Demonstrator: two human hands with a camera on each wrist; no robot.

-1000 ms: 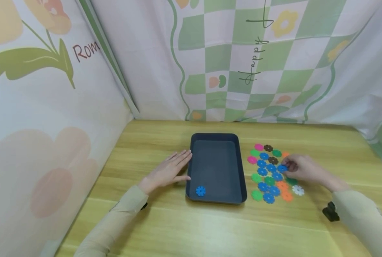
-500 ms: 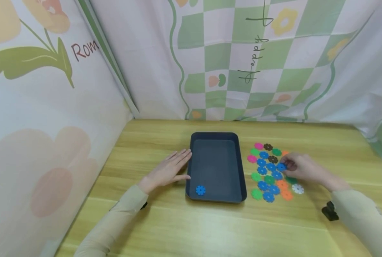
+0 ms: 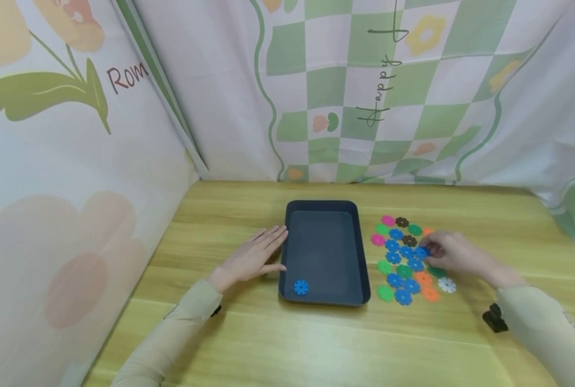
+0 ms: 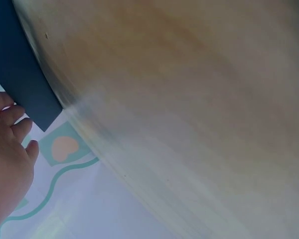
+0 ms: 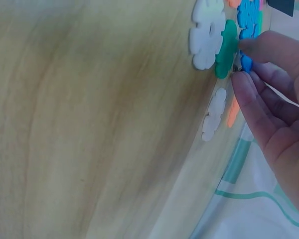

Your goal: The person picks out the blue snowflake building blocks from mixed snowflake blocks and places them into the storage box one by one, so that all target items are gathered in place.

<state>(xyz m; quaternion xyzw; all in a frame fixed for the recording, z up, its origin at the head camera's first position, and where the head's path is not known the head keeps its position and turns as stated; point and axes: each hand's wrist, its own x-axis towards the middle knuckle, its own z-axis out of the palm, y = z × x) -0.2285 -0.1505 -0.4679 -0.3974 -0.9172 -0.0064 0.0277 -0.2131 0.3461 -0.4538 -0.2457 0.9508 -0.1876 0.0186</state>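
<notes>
My left hand (image 3: 253, 257) lies with straight fingers against the left rim of a dark grey tray (image 3: 323, 252); the left wrist view has its fingers at the tray's outer wall (image 4: 27, 64). A single blue notched plastic disc (image 3: 301, 287) sits inside, at the tray's near left corner. Over the spread of coloured discs to the right, my right hand (image 3: 454, 252) pinches another blue disc (image 3: 421, 252) between thumb and finger. The right wrist view also has this pinched blue disc (image 5: 246, 62), partly covered by the fingertips.
Around the right hand lie several flat discs: blue, green, a pink disc (image 3: 388, 221), a brown disc (image 3: 409, 241), an orange disc (image 3: 430, 293) and a white disc (image 3: 446, 285). A printed curtain (image 3: 336, 86) hangs along the back edge of the wooden table (image 3: 287, 344).
</notes>
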